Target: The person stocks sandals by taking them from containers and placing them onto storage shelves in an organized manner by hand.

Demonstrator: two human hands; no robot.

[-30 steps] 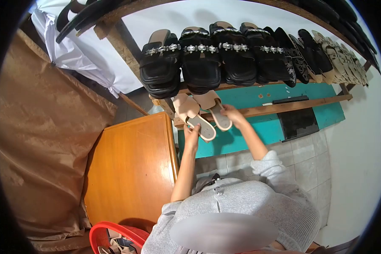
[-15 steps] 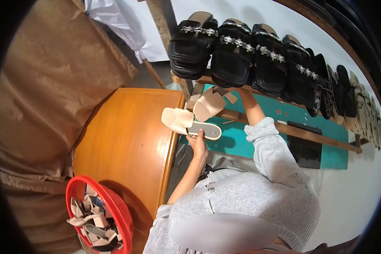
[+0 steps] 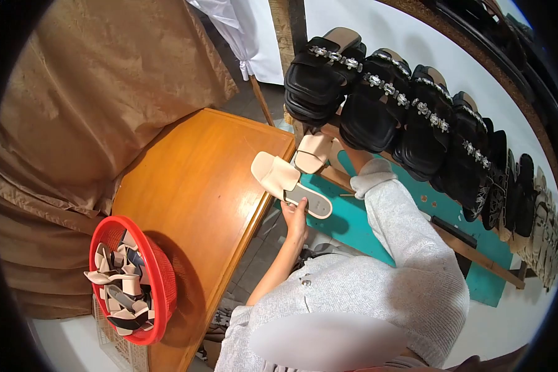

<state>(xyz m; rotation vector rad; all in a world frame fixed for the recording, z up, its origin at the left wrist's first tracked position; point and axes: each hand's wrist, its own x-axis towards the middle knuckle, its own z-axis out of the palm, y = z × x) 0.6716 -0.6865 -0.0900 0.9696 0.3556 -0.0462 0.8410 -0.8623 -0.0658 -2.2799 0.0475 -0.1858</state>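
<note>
My left hand [image 3: 296, 218] grips a beige slide sandal [image 3: 276, 175] by its heel end, thumb on the grey insole and the square toe pointing up and left over the table edge. My right hand [image 3: 355, 159] reaches beneath the row of black sandals; its fingers are hidden behind them. Close by it, on the lower level of the rack, is another beige sandal [image 3: 314, 152], partly covered. I cannot make out whether the right hand touches it.
Black sandals with jewelled straps [image 3: 375, 111] line the upper rack rail, stacked at the left end. A wooden table [image 3: 198, 180] stands at left, with a red basket [image 3: 170, 285] of sandals at its near side. A teal board [image 3: 328, 211] lies below the rack.
The view has shifted, so the rack appears farther right and the basket higher. My left hand still holds the beige sandal, now tilted more. My right arm reaches farther under the rack.
</note>
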